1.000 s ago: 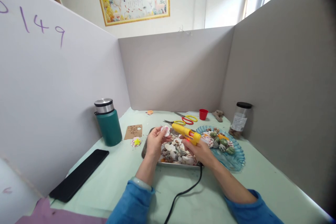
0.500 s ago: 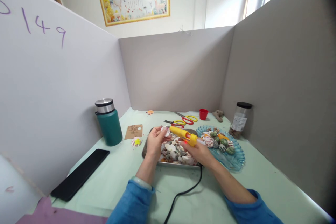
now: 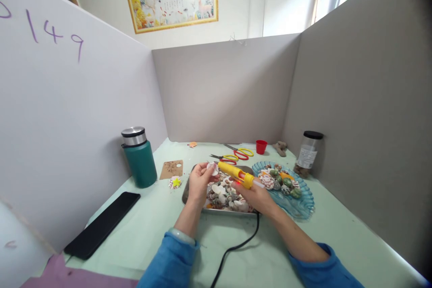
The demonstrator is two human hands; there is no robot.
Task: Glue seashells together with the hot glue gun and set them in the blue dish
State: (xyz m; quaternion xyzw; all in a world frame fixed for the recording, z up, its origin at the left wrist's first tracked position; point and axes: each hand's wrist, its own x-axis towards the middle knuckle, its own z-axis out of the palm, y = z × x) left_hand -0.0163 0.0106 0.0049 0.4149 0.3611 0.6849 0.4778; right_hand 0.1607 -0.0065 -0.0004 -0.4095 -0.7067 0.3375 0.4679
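Observation:
Pinched in the fingers of my left hand (image 3: 200, 183) is a small pale shell (image 3: 213, 168), held above the left part of a metal tray (image 3: 232, 212). My right hand (image 3: 254, 194) is wrapped round a yellow hot glue gun (image 3: 234, 172), its front end pointing left at the shell, very close to it. Whether the nozzle touches the shell I cannot tell. A clear glue stick sticks out of the gun's back, and a red light glows by my fingers. Many mixed shells (image 3: 222, 193) fill the tray under both hands. A black cord (image 3: 232, 248) runs from the gun toward me.
Right of the tray, a blue scalloped plate (image 3: 305, 209) holds shells, with a labelled jar (image 3: 308, 155) beyond. Behind the tray lie two scissors (image 3: 229, 158) and a red cup (image 3: 261, 146). Leftward are a cardboard piece (image 3: 171, 169), shell flower (image 3: 175, 182), green bottle (image 3: 140, 162) and black phone (image 3: 103, 225).
Both hands keep nearly the same pose, with the shell and glue gun still close together. The whole view has shifted very slightly.

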